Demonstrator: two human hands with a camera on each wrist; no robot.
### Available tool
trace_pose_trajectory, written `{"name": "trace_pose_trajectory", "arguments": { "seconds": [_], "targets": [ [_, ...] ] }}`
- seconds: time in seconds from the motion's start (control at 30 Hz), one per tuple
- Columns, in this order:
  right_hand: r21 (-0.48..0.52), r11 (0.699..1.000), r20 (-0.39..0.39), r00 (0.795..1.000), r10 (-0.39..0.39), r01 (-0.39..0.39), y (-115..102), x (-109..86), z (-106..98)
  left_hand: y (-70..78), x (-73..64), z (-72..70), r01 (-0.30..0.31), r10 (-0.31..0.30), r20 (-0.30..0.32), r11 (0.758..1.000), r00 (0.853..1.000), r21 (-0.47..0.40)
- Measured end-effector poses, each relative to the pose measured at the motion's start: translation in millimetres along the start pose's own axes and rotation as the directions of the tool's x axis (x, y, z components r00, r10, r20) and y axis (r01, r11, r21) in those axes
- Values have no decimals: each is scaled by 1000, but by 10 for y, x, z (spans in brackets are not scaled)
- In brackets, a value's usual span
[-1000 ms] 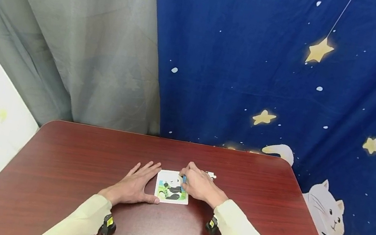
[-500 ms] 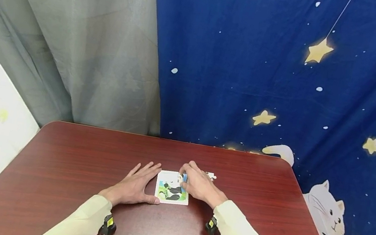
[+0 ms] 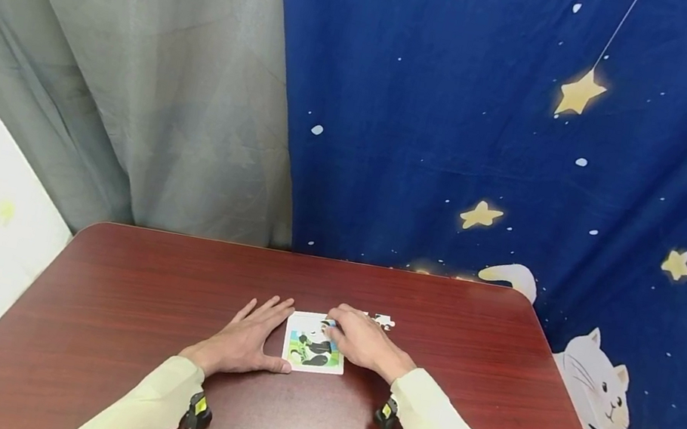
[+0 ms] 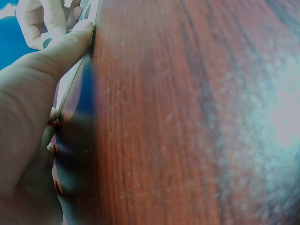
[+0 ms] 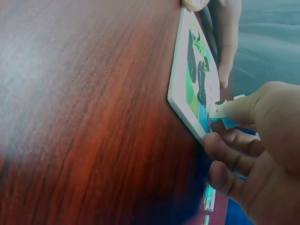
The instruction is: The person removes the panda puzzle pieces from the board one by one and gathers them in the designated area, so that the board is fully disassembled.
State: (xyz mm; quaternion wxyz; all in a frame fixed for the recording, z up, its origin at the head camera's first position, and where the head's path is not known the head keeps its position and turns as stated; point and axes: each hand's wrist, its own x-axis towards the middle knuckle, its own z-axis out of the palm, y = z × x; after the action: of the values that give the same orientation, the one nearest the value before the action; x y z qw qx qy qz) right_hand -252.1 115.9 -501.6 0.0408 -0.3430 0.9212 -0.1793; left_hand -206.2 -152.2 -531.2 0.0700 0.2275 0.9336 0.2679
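Observation:
A square panda jigsaw puzzle in a white tray (image 3: 319, 371) lies on the table between the two hands. My left hand (image 3: 246, 335) is spread flat on its left, with the thumb (image 4: 70, 47) at the near left corner and fingertips by the far left corner. Over the tray's upper right part, my right hand (image 3: 365, 341) pinches a puzzle piece (image 5: 227, 122) with white and blue on it, between thumb and fingers. That piece is tilted against the picture in the right wrist view. The right fingers hide the tray's far right corner in the head view.
Loose puzzle pieces (image 3: 384, 321) lie just beyond the right hand; they also show low in the right wrist view. The reddish-brown wooden table (image 3: 128, 299) reaches to a grey curtain (image 3: 224, 109) and a blue star-patterned curtain (image 3: 442, 124) behind.
The right hand's raised knuckles have come down and its fingers now lie lower over the puzzle, uncovering more of the loose pieces behind. My left hand has stayed in place.

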Motion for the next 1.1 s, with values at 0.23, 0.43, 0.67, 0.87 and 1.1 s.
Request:
{"name": "trace_pose_trajectory", "arguments": {
  "seconds": [0.23,0.43,0.67,0.87,1.1],
  "targets": [
    [28,1000,-9,1000,10,-9,36,-36,-35,-67,-4,68,-30,27,-43,998,999,-54],
    [129,989,-3,998,69,-68,111,-77,-68,-4,-18,9,-17,17,-15,999,1000,-37],
    [152,983,-37,993,113,-106,241,-167,-102,38,-23,-35,5,-5,18,1000,1000,-1],
    [172,974,-55,986,160,-148,371,-267,-204,16,-23,-22,7,-7,13,1000,1000,-2],
    [191,957,-62,970,236,-220,583,-415,-298,19,-26,-9,-12,11,-10,1000,1000,-18]
  ]
}}
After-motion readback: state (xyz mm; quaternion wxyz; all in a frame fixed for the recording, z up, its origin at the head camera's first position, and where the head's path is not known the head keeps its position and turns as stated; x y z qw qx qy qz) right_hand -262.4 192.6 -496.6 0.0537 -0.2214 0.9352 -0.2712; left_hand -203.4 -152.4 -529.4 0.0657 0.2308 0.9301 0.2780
